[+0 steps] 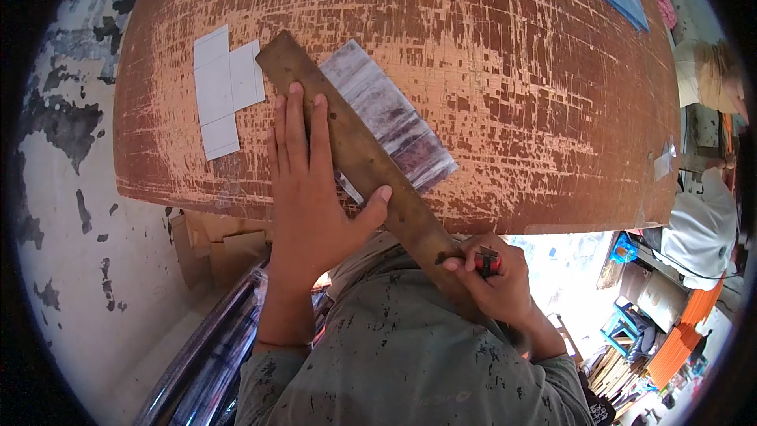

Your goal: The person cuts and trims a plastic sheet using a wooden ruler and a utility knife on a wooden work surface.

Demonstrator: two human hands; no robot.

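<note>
Our left hand, fingers spread, rests on a brown ruler slanting over the left edge of a marbled sheet on the desk. Our right hand holds a red cutter at the ruler's near end.

The tabletop is coloured reddish brown, scored all over with pale orange streaks. At the left, the cut paper is white, marked with thin dark lines. The patterned sheet is streaked in grey, white and purplish brown. The long straightedge is coloured dull brown, spotted darker.
</note>
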